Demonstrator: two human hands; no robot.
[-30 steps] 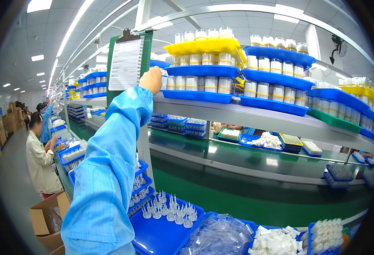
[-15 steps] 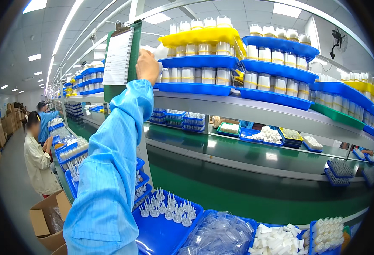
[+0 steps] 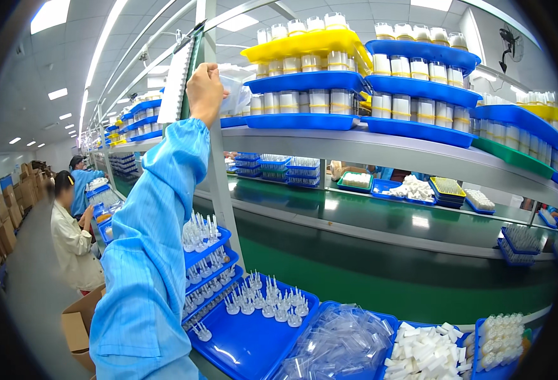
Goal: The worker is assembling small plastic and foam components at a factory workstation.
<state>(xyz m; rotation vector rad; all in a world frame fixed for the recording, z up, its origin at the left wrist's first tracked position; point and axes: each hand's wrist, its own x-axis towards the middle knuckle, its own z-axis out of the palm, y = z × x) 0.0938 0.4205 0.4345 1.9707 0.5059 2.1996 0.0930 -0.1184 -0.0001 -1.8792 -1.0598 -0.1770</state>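
My left hand [image 3: 205, 92], in a blue striped sleeve [image 3: 146, 253], is raised at the upper left, in front of a pale metal post [image 3: 218, 196]. Its fingers are curled closed; what they hold, if anything, is hidden. Just left of the hand hangs a clipboard [image 3: 179, 82] with spiral-bound paper, seen nearly edge-on. Right behind the fingers a translucent plastic container or bag [image 3: 233, 95] shows on the shelf. Below the arm lies a blue tray [image 3: 238, 345] with several clear, thin-stemmed plastic parts [image 3: 269, 301] standing in it. My right hand is out of view.
Stacked blue and yellow trays [image 3: 301, 122] of banded clear tubes fill the shelf [image 3: 405, 149]. Below runs a green conveyor [image 3: 355, 266]. At the front are clear plastic sleeves [image 3: 339, 342] and white pieces [image 3: 424, 351]. Two people [image 3: 73, 240] work at the left, near cardboard boxes [image 3: 79, 323].
My left hand has shifted slightly left, now in front of the post. The clipboard appears more edge-on. The scene has moved right and down in view, showing more of the stacked trays beside my arm.
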